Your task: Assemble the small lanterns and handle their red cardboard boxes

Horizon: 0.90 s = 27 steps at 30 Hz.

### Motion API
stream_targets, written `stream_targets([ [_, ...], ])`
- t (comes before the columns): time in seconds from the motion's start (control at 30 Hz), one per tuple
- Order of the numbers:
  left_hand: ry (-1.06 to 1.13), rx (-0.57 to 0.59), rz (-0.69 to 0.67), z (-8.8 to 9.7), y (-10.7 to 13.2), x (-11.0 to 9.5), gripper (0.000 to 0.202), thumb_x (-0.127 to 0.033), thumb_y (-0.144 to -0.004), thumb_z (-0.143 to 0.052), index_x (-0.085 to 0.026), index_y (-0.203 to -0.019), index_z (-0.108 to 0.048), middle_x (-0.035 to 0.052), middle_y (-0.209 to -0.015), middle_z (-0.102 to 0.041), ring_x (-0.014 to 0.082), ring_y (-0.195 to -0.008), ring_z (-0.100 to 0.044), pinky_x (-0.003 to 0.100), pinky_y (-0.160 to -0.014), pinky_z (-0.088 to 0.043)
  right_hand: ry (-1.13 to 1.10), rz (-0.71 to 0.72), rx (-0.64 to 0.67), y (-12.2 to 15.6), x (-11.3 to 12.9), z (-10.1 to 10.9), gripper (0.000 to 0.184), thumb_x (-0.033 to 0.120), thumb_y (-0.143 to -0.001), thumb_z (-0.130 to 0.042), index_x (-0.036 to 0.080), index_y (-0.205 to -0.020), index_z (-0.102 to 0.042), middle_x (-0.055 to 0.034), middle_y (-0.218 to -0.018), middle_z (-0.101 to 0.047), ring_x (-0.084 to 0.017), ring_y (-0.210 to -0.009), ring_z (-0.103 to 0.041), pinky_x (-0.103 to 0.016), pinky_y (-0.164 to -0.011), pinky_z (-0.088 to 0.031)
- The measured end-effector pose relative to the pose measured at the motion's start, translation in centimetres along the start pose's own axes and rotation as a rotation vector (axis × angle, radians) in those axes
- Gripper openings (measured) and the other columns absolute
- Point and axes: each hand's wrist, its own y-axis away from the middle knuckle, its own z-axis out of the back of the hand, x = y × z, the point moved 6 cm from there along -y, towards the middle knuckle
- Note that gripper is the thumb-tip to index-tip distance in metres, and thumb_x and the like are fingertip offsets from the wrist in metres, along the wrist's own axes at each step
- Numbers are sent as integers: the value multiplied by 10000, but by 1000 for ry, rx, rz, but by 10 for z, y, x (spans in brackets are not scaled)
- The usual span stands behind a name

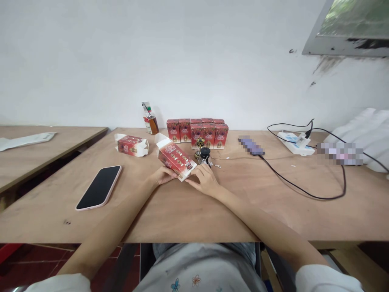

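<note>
A red printed cardboard box [175, 158] is tilted in front of me above the table, its white flaps spread at the far end. My left hand [164, 175] is closed on its left side near the bottom. My right hand [205, 178] has its fingers closed at the box's near right end, by a white flap. Just behind my right hand stand a small black-topped item [205, 153] and a gold and black one [199, 142]; their kind I cannot make out. Left of the held box, another red box [131, 146] lies on its side with flaps open.
Several upright red boxes [209, 136] are grouped near the wall, beside a bottle of amber liquid [151, 123]. A black-screened phone [99, 187] lies at left. On the right are a cabled phone [251, 145], a white power strip [295, 144] and a looping black cable [316, 198].
</note>
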Motion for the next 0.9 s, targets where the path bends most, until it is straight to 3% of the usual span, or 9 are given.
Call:
stream_targets([
  [0.23,68,-37,-27,-4,1,-3,333,-83,-648,-612,-118,-976,-660,87,-943,-711,240,-882,-656,371,-821,-507,-80,-125,12,-2,-7,2,206,343,-827,-573,193,-694,-528,-43,-731,-565,-179,-761,-480,-306,-705,-411],
  [0.37,109,-66,-71,-11,1,-8,327,-126,-678,-617,-149,-1004,-638,64,-975,-701,227,-953,-637,350,-863,-485,-144,-116,-5,-1,-6,1,213,292,-820,-549,197,-638,-494,-49,-756,-559,-168,-739,-469,-307,-706,-411],
  [0.57,199,-137,-102,-5,0,-14,333,-271,-743,-581,-150,-1052,-613,80,-1029,-685,243,-992,-623,372,-874,-481,-170,21,105,-2,7,0,128,257,-845,-485,164,-871,-570,-114,-1076,-599,-190,-877,-526,-329,-763,-422],
  [0.67,212,-119,-86,-6,-1,-16,377,-311,-746,-574,-149,-1086,-595,80,-1031,-683,239,-985,-627,368,-876,-480,-88,81,155,-1,13,-3,162,253,-844,-482,167,-922,-595,-117,-1058,-594,-197,-867,-525,-331,-760,-426],
  [0.77,216,-131,-70,-6,-1,-15,385,-327,-739,-580,-158,-1085,-590,73,-1017,-686,226,-969,-633,351,-872,-483,-26,70,181,0,15,-7,186,233,-848,-464,168,-951,-605,-121,-1029,-588,-193,-837,-523,-327,-751,-432],
  [0.9,204,-169,-52,-4,-2,-12,376,-348,-731,-598,-173,-1064,-593,65,-993,-691,222,-953,-636,329,-834,-498,26,32,172,2,12,-9,228,211,-855,-442,144,-1015,-590,-163,-1202,-530,-207,-895,-528,-342,-794,-433],
])
